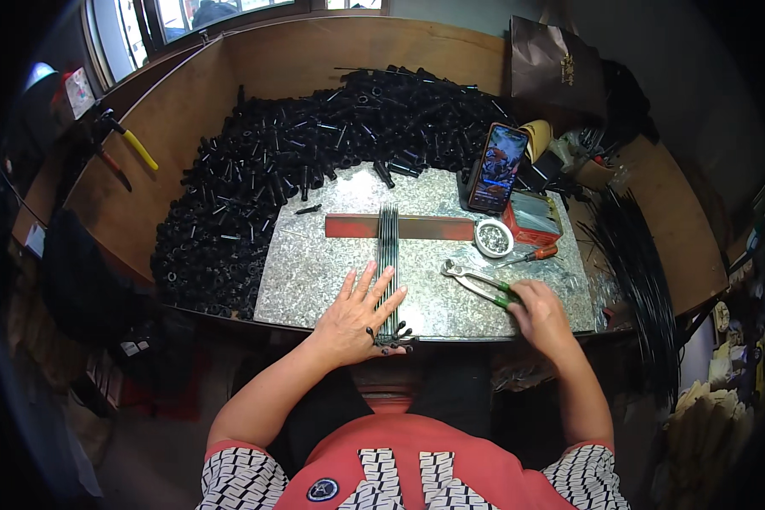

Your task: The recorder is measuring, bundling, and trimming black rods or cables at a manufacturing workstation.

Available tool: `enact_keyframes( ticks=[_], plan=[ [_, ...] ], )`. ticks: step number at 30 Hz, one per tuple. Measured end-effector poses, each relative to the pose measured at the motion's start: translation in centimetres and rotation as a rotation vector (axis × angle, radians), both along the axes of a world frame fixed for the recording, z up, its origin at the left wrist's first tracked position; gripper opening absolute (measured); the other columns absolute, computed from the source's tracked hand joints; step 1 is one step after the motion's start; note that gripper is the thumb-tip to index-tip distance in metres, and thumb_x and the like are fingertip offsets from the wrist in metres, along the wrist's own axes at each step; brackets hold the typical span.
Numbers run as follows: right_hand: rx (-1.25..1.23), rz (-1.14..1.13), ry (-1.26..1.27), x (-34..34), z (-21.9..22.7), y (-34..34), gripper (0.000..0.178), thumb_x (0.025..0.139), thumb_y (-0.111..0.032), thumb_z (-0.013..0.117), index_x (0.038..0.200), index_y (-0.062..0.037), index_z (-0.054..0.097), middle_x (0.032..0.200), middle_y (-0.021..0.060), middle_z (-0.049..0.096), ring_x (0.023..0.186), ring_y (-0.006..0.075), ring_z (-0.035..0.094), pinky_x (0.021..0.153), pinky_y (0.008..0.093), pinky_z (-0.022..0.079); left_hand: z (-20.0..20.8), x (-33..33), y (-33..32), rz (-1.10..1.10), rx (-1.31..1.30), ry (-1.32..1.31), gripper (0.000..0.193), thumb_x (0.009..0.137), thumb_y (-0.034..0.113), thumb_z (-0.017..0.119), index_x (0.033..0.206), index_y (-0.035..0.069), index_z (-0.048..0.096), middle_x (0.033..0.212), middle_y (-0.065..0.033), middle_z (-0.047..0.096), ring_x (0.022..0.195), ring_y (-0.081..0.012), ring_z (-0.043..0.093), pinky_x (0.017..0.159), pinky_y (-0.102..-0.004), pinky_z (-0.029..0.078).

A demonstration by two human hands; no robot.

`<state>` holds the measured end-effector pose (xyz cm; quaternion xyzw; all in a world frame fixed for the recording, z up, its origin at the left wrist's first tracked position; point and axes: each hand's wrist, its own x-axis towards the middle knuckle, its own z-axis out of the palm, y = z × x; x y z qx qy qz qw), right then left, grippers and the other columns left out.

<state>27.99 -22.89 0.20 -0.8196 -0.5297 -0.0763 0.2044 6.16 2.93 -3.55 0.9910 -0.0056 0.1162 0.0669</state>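
Spreads the fingers of the left hand [348, 318] wide, palm down, over black rods [388, 242] lying across a red bar [438, 227], apparently to stop them rolling. Curls the right hand [541, 313] around green-handled pincers [474, 283], nose toward the rods, likely to keep them handy. Hidden under the hands: handle ends, part of the rods. Cannot tell the right grip's firmness.

Left hand [347, 315] lies spread, right hand [542, 313] curls.
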Motion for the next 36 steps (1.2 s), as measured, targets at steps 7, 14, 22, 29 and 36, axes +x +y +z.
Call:
enact_keyframes(
  ticks=[7,14,22,29,36],
  plan=[
    [0.101,-0.208,-0.062,9.7,3.7,0.3,0.017,0.082,-0.008,0.064,0.095,0.003,0.065,0.092,0.0187,0.065,0.086,0.0336,0.062,0.076,0.0382,0.048,0.7,0.1,-0.2,-0.004,-0.014,0.041,0.093,0.072,0.062,0.067,0.141,0.006,0.038,0.15,-0.0166,0.028,0.142,-0.0358,0.019,0.114,-0.0521,0.016],
    [-0.113,-0.302,-0.047,15.9,3.1,3.3,0.02,0.079,-0.01,0.066,0.093,0.0043,0.068,0.09,0.022,0.067,0.085,0.0344,0.065,0.078,0.0384,0.05,0.3,-0.2,-0.1,-0.044,0.025,0.047,0.095,0.075,0.067,0.059,0.139,0.0,0.038,0.149,-0.014,0.031,0.142,-0.0303,0.02,0.115,-0.0498,0.015],
    [-0.3,-0.307,-0.1,17.3,2.0,4.9,0.02,0.074,-0.012,0.069,0.091,-0.0025,0.071,0.088,0.0222,0.066,0.087,0.0368,0.064,0.08,0.0417,0.05,-0.1,0.0,-0.2,-0.044,0.118,0.001,0.091,0.081,0.069,0.049,0.138,0.0,0.04,0.149,-0.0143,0.032,0.141,-0.0305,0.023,0.113,-0.0495,0.021],
    [-0.302,-0.318,-0.14,17.2,1.9,5.0,0.014,0.075,-0.011,0.069,0.083,-0.0006,0.069,0.086,0.0212,0.066,0.085,0.037,0.063,0.078,0.0429,0.049,0.3,-0.2,-0.3,-0.038,0.064,0.0,0.091,0.079,0.066,0.055,0.139,0.0,0.039,0.149,-0.0146,0.032,0.142,-0.031,0.022,0.115,-0.0478,0.017],
    [-0.267,-0.32,-0.15,17.9,1.4,4.4,0.014,0.076,-0.008,0.068,0.087,0.0001,0.064,0.096,0.0198,0.064,0.092,0.0368,0.061,0.081,0.0425,0.048,0.3,-0.3,0.1,-0.067,0.047,-0.001,0.09,0.078,0.062,0.06,0.139,0.001,0.038,0.149,-0.0154,0.032,0.141,-0.0322,0.023,0.113,-0.0488,0.021]
  ],
)
